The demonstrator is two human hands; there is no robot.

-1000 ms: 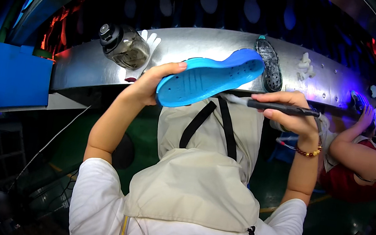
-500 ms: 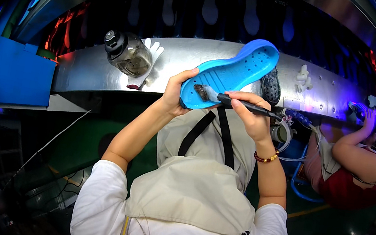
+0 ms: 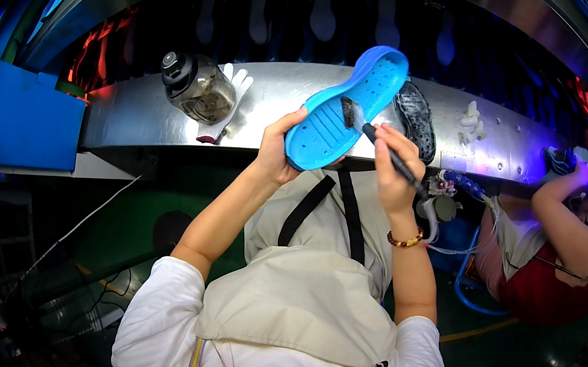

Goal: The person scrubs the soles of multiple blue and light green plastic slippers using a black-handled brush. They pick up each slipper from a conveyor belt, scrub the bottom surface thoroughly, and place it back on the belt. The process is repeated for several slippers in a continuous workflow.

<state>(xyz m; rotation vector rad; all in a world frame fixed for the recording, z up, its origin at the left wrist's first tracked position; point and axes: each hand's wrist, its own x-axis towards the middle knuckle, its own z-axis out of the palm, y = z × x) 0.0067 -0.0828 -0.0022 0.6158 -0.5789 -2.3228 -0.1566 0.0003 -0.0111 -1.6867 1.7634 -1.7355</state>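
Blue shoe sole sits tilted above the near edge of the metal counter, its heel end low on the left and its toe end raised toward the far right, the perforated face turned toward the person. The left hand has its grip clamped around the heel end from below, thumb on the near rim. The right hand has its grip closed on a dark-handled brush, whose bristle tip touches the middle of the sole's face. A beaded bracelet circles the right wrist. On the counter to the left stands a clear jar with a black lid, with a white glove just beside it. A dark sole lies on the counter right behind the blue one. At the far right, another person's arm reaches to the counter.
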